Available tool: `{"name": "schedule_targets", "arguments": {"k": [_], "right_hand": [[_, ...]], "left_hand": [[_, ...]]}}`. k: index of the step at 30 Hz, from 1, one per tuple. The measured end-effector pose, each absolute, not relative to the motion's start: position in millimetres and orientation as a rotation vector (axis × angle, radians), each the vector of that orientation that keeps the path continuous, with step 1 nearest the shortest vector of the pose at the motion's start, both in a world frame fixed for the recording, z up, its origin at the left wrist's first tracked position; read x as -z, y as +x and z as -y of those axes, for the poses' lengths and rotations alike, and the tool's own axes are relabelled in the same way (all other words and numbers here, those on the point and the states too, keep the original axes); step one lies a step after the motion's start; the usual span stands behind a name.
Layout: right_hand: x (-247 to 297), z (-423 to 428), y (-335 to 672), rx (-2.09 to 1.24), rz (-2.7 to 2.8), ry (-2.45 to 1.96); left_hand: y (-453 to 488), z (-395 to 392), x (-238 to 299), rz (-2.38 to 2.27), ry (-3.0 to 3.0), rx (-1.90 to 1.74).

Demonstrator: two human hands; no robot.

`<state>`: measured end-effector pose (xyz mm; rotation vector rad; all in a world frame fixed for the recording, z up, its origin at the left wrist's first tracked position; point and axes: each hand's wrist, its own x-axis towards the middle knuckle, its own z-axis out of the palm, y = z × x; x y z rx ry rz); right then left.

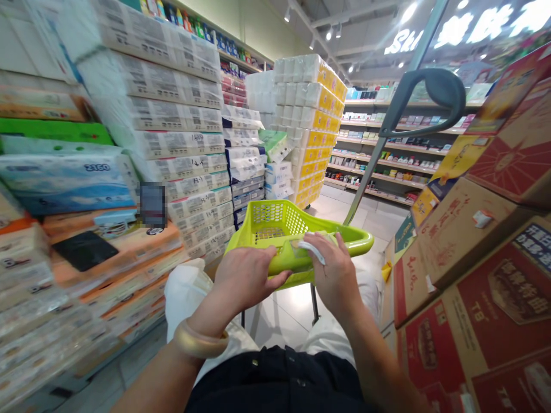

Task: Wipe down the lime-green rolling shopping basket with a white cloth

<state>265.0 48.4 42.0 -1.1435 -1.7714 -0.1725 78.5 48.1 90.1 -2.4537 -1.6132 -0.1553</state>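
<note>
A lime-green shopping cart [253, 229] with a perforated basket stands right in front of my body. My left hand [243, 275] is closed on the left part of its green handle [290, 264], thumb toward the middle. My right hand [333, 272] lies over the right part of the handle, fingers bent round a thin white folded cloth or tissue [312, 250] pressed against it. Whether that piece is cloth or paper I cannot tell. Through the holes of the basket, its floor shows. A gold bracelet [200, 341] sits on my left wrist.
Tall stacks of wrapped tissue packs [181, 126] rise on the left, with a dark tablet-like object [85, 250] on a lower pile. Stacked cartons [456, 235] line the right side. A grey pole handle [424, 103] leans near the cart. Stocked shelves [374, 137] stand behind.
</note>
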Motion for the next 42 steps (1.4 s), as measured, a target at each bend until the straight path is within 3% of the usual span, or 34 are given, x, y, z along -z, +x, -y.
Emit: {"name": "schedule_targets", "arguments": {"k": [4, 12, 18, 25, 32, 42], "right_hand": [[-45, -44, 244, 0.110, 1.934, -1.006], [-56, -67, 275, 0.150, 1.727, -1.223], [-56, -54, 248, 0.032, 1.989, -1.020], [-62, -70, 278, 0.102, 1.765, -1.272], [-55, -56, 249, 0.010, 1.969, -1.033], [-56, -58, 267, 0.120, 1.823, -1.233]], "left_hand": [[79, -47, -90, 1.567, -2.492, 0.190], [80, -48, -90, 1.606, -2.442, 0.139], [79, -49, -90, 1.577, -2.465, 0.171], [77, -49, -88, 1.583, -2.437, 0.141], [76, -51, -88, 1.572, -2.466, 0.159], [62, -55, -91, 1.576, -2.438, 0.145]]}}
